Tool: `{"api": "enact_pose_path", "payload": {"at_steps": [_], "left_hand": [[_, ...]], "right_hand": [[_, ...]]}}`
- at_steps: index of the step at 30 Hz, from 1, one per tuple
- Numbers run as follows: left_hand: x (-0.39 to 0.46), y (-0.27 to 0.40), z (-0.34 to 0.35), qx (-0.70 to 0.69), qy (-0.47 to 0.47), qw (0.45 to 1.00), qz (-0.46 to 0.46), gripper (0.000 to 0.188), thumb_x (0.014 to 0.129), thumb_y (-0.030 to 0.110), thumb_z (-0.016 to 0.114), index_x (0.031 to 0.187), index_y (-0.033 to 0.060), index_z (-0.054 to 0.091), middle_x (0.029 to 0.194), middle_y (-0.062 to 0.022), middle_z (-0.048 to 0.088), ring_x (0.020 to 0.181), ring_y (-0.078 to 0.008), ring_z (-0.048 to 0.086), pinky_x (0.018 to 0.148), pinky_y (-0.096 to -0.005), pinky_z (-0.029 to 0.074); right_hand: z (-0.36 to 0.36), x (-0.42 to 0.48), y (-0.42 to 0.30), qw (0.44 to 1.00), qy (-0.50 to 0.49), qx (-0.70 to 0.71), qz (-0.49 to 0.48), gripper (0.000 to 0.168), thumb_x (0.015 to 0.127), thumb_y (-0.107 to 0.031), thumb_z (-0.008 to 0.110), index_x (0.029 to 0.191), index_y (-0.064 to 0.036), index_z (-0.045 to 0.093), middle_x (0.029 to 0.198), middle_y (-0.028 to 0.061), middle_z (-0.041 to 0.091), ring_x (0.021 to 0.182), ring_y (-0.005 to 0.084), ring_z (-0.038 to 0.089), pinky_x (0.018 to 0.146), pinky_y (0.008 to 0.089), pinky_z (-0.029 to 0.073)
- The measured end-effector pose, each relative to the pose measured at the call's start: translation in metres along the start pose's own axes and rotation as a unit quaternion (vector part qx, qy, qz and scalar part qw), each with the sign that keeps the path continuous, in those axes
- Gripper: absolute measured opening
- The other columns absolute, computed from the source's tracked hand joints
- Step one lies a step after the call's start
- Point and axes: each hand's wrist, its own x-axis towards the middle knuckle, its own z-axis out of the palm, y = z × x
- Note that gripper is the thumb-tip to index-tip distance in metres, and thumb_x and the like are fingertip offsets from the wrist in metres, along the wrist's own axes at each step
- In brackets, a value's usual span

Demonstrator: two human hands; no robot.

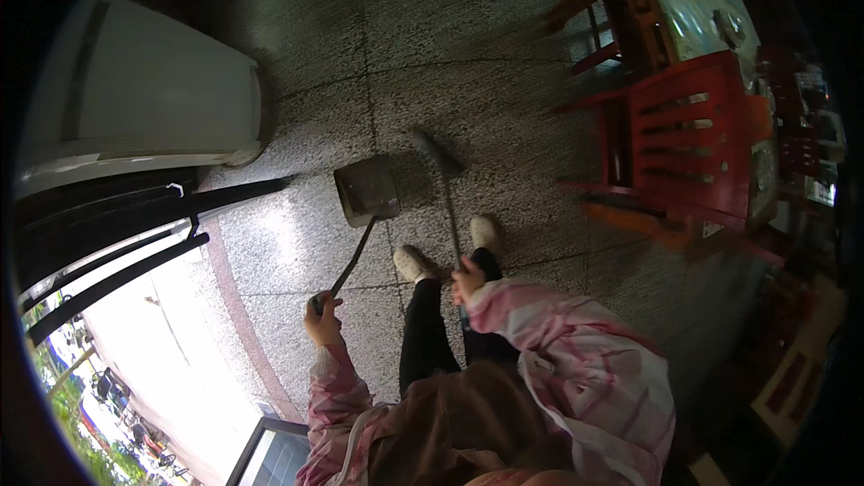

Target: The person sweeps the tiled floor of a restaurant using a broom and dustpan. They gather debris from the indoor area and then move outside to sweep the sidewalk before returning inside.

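Note:
My left hand (323, 320) grips the upper end of the handle of a long-handled dustpan (368, 189). The pan is a worn, squarish scoop held low over the speckled floor, ahead of my feet. My right hand (467, 281) is closed around the stick of a broom (439, 152). The broom's dark head is a little to the right of the pan, apart from it, and looks slightly blurred. Both sleeves are pink and white plaid. Whether any dirt lies in the pan cannot be made out.
A red slatted chair (695, 142) stands at a wooden-framed table (709, 7) on the right. At the upper left is a large pale cabinet or appliance (155, 81). A dark-framed doorway (121, 287) opens to bright daylight at the lower left. My light shoes (413, 263) are on the floor.

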Motion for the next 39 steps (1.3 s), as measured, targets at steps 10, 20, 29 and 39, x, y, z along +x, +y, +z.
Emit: {"api": "enact_pose_path", "payload": {"at_steps": [10,20,29,39], "left_hand": [[0.034,-0.056,-0.047,0.114,0.039,0.993,-0.004,0.012,0.076,0.015,0.054,0.082,0.0055,0.057,0.064,-0.0044,0.061,0.038,-0.0071,0.045,0.034,-0.0205,0.033],[0.044,-0.084,-0.047,0.018,0.136,0.989,-0.061,0.016,0.075,0.018,0.052,0.083,0.0047,0.057,0.067,-0.0071,0.061,0.053,-0.0114,0.057,0.042,-0.0222,0.039],[0.058,-0.067,-0.05,0.27,0.114,0.956,0.031,0.02,0.071,0.026,0.051,0.08,0.0104,0.059,0.065,-0.0099,0.06,0.065,-0.0292,0.058,0.059,-0.0372,0.045],[0.071,-0.124,-0.104,0.208,-0.006,0.973,0.103,0.021,0.072,0.025,0.051,0.081,0.0079,0.06,0.064,-0.0069,0.061,0.059,-0.0202,0.059,0.056,-0.0314,0.045]], "right_hand": [[0.091,-0.013,-0.286,0.724,0.366,-0.515,-0.277,0.042,0.088,-0.018,0.026,0.128,-0.005,0.022,0.052,0.0148,0.047,0.04,0.0221,0.046,0.046,0.0349,0.043],[0.019,0.103,-0.201,0.587,0.395,-0.629,-0.322,0.04,0.088,-0.027,0.031,0.127,-0.021,0.029,0.123,0.0099,0.038,0.1,0.0269,0.047,0.081,0.0384,0.041],[-0.164,-0.006,-0.081,0.586,0.321,-0.682,-0.298,0.043,0.079,-0.01,0.047,0.119,-0.025,0.043,0.116,0.0135,0.046,0.106,0.027,0.044,0.087,0.0321,0.036],[-0.359,-0.086,0.162,0.481,0.407,-0.714,-0.305,0.037,0.081,-0.017,0.046,0.118,-0.018,0.044,0.113,0.012,0.048,0.104,0.025,0.046,0.086,0.0337,0.036]]}}
